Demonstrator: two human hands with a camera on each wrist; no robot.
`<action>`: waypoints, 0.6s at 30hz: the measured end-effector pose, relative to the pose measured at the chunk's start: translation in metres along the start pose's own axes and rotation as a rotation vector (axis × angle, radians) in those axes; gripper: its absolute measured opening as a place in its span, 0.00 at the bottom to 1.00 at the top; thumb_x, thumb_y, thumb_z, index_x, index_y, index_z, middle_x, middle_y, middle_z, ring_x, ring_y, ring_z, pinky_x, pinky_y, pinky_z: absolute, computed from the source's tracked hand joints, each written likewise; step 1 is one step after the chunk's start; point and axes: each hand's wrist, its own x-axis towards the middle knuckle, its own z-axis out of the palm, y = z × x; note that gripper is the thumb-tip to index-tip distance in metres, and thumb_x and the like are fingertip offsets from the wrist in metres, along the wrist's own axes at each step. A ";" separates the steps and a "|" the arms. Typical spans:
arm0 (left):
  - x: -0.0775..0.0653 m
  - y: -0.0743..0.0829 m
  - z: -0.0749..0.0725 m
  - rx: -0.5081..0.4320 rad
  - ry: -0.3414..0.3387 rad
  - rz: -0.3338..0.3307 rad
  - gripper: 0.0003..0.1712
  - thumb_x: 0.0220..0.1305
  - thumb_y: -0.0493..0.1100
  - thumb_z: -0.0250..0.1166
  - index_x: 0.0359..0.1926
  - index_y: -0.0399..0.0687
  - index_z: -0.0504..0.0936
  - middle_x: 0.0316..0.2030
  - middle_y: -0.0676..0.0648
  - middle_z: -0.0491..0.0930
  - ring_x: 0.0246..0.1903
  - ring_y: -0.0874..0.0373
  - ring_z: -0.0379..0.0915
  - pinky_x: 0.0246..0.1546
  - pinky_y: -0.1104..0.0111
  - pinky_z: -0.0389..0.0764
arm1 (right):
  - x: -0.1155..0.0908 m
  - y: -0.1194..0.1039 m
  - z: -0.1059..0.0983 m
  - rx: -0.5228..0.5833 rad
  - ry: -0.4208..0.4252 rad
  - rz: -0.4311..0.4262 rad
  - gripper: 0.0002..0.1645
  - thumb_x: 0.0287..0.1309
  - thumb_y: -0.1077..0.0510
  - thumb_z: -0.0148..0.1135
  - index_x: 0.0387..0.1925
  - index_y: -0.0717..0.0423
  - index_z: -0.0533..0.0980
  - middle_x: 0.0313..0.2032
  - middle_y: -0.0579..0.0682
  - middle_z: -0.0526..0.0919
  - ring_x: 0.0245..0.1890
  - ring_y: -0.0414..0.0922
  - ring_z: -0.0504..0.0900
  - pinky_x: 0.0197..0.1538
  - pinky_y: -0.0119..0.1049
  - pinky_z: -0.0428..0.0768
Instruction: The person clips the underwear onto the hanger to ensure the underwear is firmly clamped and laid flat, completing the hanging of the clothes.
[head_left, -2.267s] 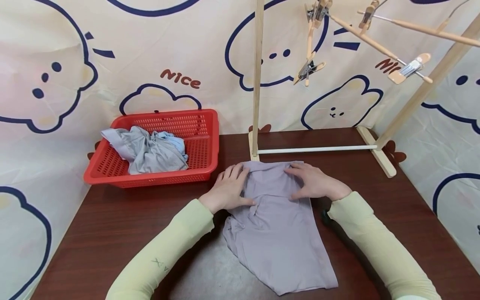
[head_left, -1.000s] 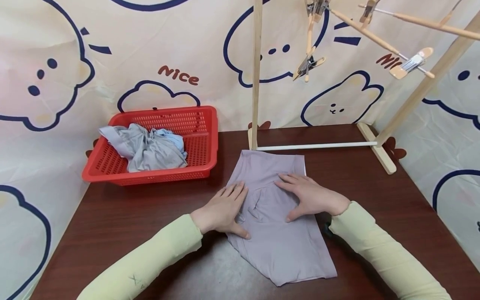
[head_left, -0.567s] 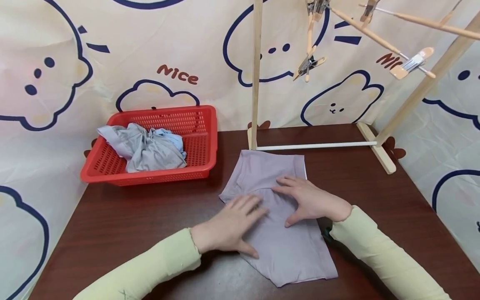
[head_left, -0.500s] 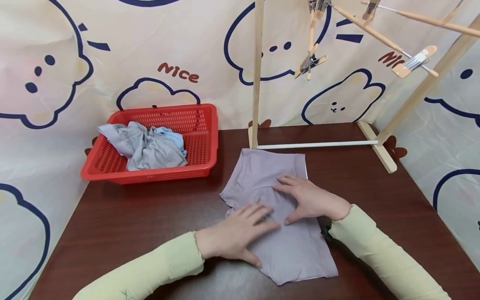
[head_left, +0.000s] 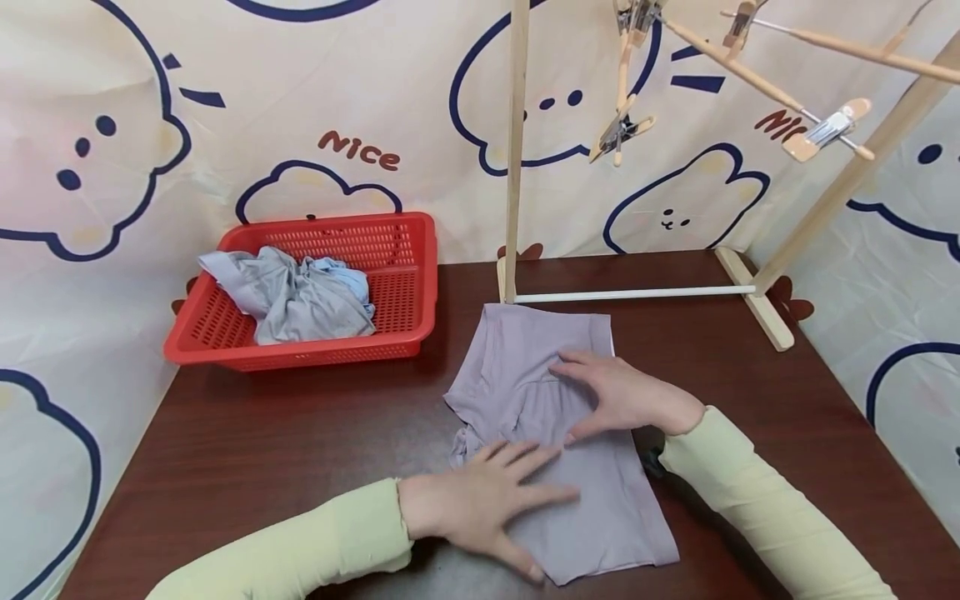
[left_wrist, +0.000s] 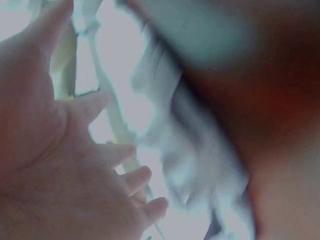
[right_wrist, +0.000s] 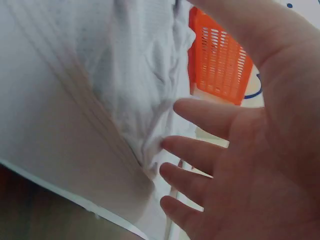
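Observation:
A pair of lavender underpants (head_left: 603, 500) lies spread on the dark table, with small wrinkles in the middle and a bunched bit at its left edge. My left hand (head_left: 491, 500), fingers straight and splayed, is over the lower left part of the cloth. In the left wrist view its palm (left_wrist: 65, 165) faces the blurred fabric. On the upper right part, my right hand (head_left: 630, 396) has its fingers spread, fingertips right at the cloth. The right wrist view shows that hand (right_wrist: 225, 150) beside the seams of the underpants (right_wrist: 120, 90), nothing gripped.
At the back left stands a red plastic basket (head_left: 431, 292) with grey garments (head_left: 307, 304) and a light blue one (head_left: 341, 279). A wooden rack (head_left: 517, 167) with a white bottom bar (head_left: 637, 293) is behind the underpants. Clothespins (head_left: 828, 129) hang at upper right.
My left hand has slid from the upper left edge down and rightward over the cloth. My right hand has shifted slightly down. The upper part of the underpants is now flatter and wider.

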 end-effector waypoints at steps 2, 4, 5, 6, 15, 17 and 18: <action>0.005 -0.009 -0.011 -0.084 0.101 -0.039 0.52 0.61 0.75 0.63 0.80 0.67 0.55 0.79 0.44 0.47 0.76 0.44 0.46 0.69 0.42 0.56 | 0.000 0.000 -0.005 0.013 0.046 -0.004 0.54 0.47 0.37 0.77 0.70 0.59 0.70 0.70 0.64 0.66 0.70 0.61 0.64 0.66 0.65 0.63; 0.010 -0.021 -0.024 -0.157 0.188 -0.074 0.51 0.64 0.69 0.65 0.80 0.61 0.55 0.80 0.46 0.44 0.76 0.44 0.46 0.68 0.39 0.55 | 0.000 0.001 -0.010 0.035 0.077 0.011 0.51 0.51 0.38 0.75 0.70 0.60 0.70 0.70 0.64 0.67 0.70 0.61 0.65 0.66 0.64 0.64; 0.012 -0.027 -0.030 -0.188 0.229 -0.099 0.51 0.64 0.67 0.66 0.81 0.60 0.54 0.80 0.47 0.43 0.76 0.45 0.45 0.68 0.38 0.55 | -0.001 0.001 -0.013 0.042 0.088 0.026 0.50 0.53 0.39 0.75 0.71 0.60 0.70 0.70 0.64 0.67 0.70 0.61 0.65 0.66 0.64 0.64; 0.014 -0.033 -0.036 -0.215 0.273 -0.119 0.52 0.65 0.66 0.67 0.81 0.59 0.54 0.80 0.47 0.44 0.76 0.45 0.45 0.67 0.37 0.54 | -0.001 0.002 -0.016 0.049 0.099 0.040 0.49 0.54 0.39 0.74 0.71 0.60 0.70 0.71 0.64 0.66 0.70 0.62 0.64 0.66 0.64 0.64; 0.036 -0.079 -0.082 -0.396 0.679 -0.348 0.53 0.65 0.58 0.69 0.81 0.47 0.50 0.79 0.43 0.48 0.76 0.44 0.45 0.68 0.36 0.51 | -0.011 0.008 -0.035 0.095 0.203 0.076 0.43 0.60 0.43 0.73 0.69 0.62 0.71 0.71 0.65 0.65 0.72 0.63 0.61 0.68 0.61 0.62; 0.040 -0.088 -0.091 -0.449 0.764 -0.373 0.53 0.65 0.56 0.70 0.80 0.46 0.51 0.78 0.43 0.51 0.76 0.47 0.46 0.70 0.41 0.52 | -0.013 0.009 -0.038 0.102 0.218 0.079 0.42 0.61 0.44 0.72 0.69 0.62 0.71 0.71 0.65 0.65 0.72 0.62 0.61 0.68 0.61 0.61; 0.042 -0.091 -0.095 -0.470 0.802 -0.383 0.52 0.65 0.56 0.70 0.80 0.46 0.51 0.77 0.44 0.52 0.75 0.49 0.47 0.70 0.44 0.54 | -0.014 0.010 -0.039 0.102 0.224 0.085 0.43 0.61 0.44 0.72 0.69 0.62 0.70 0.71 0.65 0.65 0.72 0.62 0.61 0.69 0.61 0.61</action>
